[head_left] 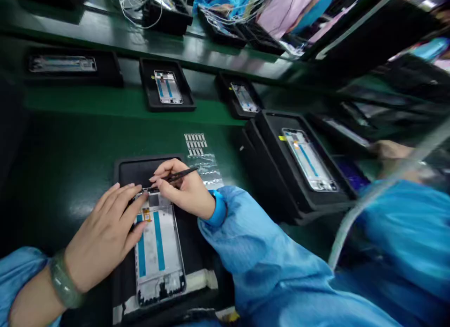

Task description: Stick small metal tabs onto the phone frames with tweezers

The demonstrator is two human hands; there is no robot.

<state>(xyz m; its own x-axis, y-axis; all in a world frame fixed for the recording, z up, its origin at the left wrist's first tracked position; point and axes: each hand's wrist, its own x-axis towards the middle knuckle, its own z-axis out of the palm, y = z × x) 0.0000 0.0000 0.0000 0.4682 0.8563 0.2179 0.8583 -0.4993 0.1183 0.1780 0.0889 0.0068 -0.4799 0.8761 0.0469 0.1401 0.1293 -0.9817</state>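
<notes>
A silver phone frame [168, 242] with two blue strips and an orange flex cable [146, 215] lies in a black foam tray [121, 177]. My left hand [108, 219] is spread flat over its upper left side, fingertips on the top edge. Dark tweezers [179, 174] are pinched in my right hand [186, 189], their tip at the frame's top edge. My fingers hide what the tip touches. Beige tape [200, 281] crosses the tray's lower end.
Small metal-coloured pieces [195, 143] lie in rows beside a clear plastic sheet [209, 170]. Stacked foam trays [277, 177] with a phone frame [309, 160] stand to the right. More trays [168, 85] line the back. A co-worker's blue sleeve [408, 228] is at far right, behind a pale tube [379, 186].
</notes>
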